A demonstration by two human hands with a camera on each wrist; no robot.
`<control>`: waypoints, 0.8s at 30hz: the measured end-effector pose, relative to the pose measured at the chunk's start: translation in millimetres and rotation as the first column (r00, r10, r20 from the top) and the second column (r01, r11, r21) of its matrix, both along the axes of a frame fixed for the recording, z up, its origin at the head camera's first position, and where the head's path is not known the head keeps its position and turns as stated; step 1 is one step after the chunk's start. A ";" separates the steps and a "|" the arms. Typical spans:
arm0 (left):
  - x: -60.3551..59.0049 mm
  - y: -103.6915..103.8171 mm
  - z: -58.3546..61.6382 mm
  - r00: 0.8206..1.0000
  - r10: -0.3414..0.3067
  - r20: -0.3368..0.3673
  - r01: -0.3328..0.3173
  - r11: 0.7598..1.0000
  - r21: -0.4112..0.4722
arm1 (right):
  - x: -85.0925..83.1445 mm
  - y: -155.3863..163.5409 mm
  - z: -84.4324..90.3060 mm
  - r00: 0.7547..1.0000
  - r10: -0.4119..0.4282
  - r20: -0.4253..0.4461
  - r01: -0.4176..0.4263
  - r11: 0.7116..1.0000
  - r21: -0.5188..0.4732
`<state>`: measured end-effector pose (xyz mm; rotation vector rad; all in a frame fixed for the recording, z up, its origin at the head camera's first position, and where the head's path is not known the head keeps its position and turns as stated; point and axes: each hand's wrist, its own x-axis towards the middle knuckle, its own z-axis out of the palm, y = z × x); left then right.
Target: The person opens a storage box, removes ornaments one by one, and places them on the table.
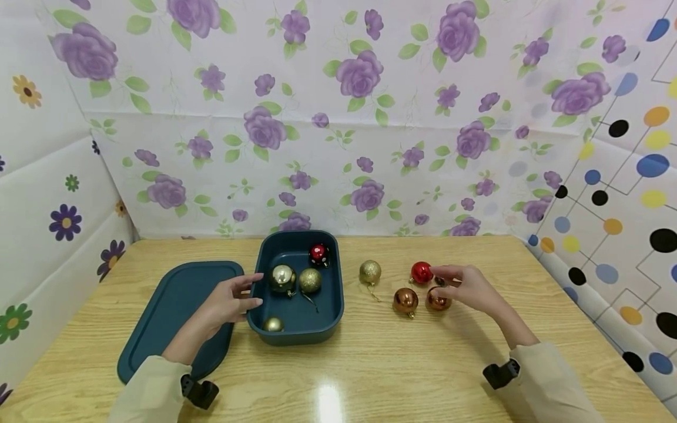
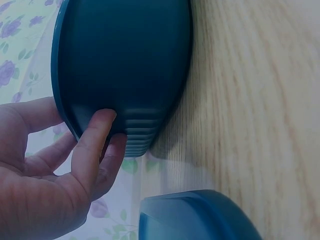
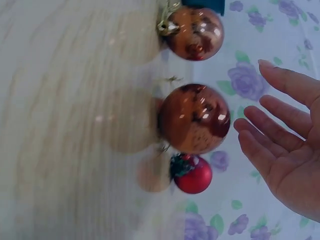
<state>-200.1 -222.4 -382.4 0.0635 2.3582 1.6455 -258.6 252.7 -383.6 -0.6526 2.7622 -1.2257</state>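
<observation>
My left hand (image 1: 226, 302) is at the left wall of a dark teal box (image 1: 296, 337), its fingers fairly straight and touching the rim and outer side. Inside the box lie a shiny pale gold ball (image 1: 282, 277), a glittery gold ball (image 1: 310, 281), a small gold ball (image 1: 273, 325) and a red-and-black dotted ball (image 1: 319, 254). My right hand (image 1: 472, 288) hovers with spread fingers over a copper Christmas ball (image 1: 438, 301); in the right wrist view a gap separates fingertips from the nearest copper ball (image 3: 195, 119). A red ball (image 1: 421, 272) sits just left of those fingers.
A second copper ball (image 1: 405, 301) and a glittery gold ball (image 1: 370, 271) with a string lie between box and right hand. The teal lid (image 1: 174, 311) lies flat left of the box, partly under the left forearm. Flowered cloth (image 1: 338, 176) stands behind the wooden table.
</observation>
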 end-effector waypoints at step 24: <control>0.6 0.3 -0.1 1.000 0.003 0.000 -0.003 1.000 0.003 | 8.0 -130.2 32.0 0.960 0.281 0.004 -0.279 0.954 -0.114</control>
